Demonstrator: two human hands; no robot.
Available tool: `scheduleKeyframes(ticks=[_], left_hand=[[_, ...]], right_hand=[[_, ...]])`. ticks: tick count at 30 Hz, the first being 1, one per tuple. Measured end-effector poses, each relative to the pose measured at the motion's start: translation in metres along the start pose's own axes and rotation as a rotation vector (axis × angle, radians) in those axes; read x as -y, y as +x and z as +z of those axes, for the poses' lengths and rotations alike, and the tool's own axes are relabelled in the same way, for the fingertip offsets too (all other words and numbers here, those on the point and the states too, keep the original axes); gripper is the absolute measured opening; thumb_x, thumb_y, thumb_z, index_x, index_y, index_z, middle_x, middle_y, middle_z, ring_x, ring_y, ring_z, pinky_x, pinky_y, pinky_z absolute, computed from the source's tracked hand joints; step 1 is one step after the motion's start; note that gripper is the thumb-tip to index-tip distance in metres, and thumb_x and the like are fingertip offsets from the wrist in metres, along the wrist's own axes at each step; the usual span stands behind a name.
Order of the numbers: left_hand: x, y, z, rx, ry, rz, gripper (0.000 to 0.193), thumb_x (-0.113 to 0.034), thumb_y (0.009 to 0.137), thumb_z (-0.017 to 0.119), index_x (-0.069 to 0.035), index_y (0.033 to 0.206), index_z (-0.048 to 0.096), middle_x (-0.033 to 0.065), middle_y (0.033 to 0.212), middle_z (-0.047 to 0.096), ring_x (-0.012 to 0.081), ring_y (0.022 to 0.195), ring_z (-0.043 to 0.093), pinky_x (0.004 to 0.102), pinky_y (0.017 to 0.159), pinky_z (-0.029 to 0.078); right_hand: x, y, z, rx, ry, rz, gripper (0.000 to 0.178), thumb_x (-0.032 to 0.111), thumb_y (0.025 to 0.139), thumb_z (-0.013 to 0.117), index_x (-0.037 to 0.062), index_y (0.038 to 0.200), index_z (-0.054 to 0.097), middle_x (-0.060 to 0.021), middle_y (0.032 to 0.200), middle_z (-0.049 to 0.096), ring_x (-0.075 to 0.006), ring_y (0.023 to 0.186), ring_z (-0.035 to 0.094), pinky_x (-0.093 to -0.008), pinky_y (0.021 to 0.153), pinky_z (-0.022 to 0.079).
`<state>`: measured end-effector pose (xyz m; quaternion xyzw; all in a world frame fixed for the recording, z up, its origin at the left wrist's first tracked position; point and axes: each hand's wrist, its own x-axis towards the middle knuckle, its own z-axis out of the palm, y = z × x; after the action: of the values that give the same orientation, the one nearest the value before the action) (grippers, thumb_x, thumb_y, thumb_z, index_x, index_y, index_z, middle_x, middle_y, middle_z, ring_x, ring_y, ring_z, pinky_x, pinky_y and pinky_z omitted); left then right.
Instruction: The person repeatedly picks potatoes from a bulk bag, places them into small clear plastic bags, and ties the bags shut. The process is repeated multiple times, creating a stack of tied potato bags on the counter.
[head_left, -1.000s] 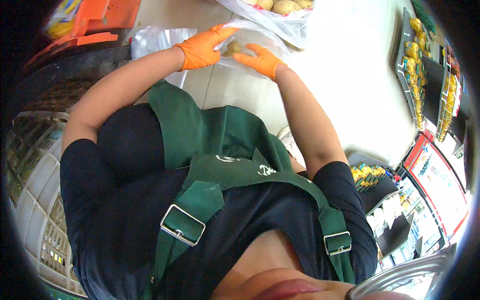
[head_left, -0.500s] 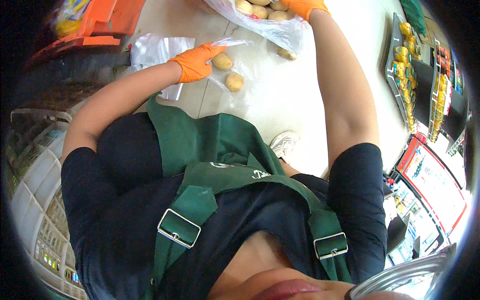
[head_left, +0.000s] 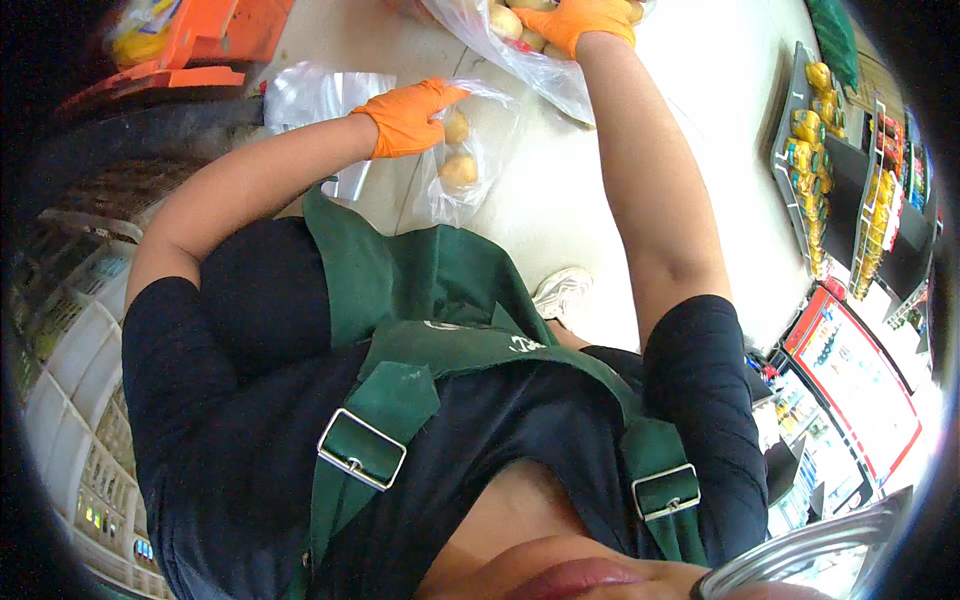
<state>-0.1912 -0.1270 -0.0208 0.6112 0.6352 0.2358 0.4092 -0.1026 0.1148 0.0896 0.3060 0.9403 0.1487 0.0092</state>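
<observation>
My left hand, in an orange glove, is closed on the gathered top edge of a small clear plastic bag. Two potatoes sit in that bag, one above the other. Near the top edge, my right hand, also gloved in orange, reaches into a large clear plastic bag of potatoes. Its thumb side is stretched out across the potatoes, and the other fingers are partly cut off by the frame edge. Whether it touches one potato firmly cannot be made out.
Flat clear plastic bags lie beside my left wrist. An orange crate stands at the upper left, pale plastic crates at the left. Shelves of yellow packets and a red-edged cooler line the right. Pale floor tiles lie below.
My right hand has moved left, further over the potatoes in the large bag. My left hand has shifted slightly right, and the small bag now hangs more upright with its two potatoes stacked.
</observation>
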Motion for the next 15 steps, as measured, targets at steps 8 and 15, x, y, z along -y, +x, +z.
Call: scheduleKeyframes(ticks=[8,15], left_hand=[[-0.017,0.008,-0.006,0.008,0.104,-0.092,0.046,-0.022,0.097,0.053,-0.015,0.141,0.059,0.0155,0.138,0.057,0.0352,0.124,0.057,0.0396,0.106,0.045],[0.004,0.002,0.000,-0.018,-0.004,-0.032,0.055,-0.003,0.094,0.045,-0.018,0.147,0.052,0.0146,0.142,0.054,0.0337,0.129,0.053,0.0370,0.112,0.040]], right_hand=[[0.011,-0.016,0.007,-0.089,0.358,0.246,0.079,0.054,0.075,0.080,-0.0007,0.130,0.062,-0.0292,0.147,0.043,-0.0381,0.131,0.050,-0.0444,0.107,0.046],[-0.012,-0.119,-0.040,0.097,1.740,0.177,0.045,0.033,0.082,0.080,0.0039,0.114,0.069,-0.0149,0.112,0.069,-0.0234,0.102,0.064,-0.0383,0.092,0.052]])
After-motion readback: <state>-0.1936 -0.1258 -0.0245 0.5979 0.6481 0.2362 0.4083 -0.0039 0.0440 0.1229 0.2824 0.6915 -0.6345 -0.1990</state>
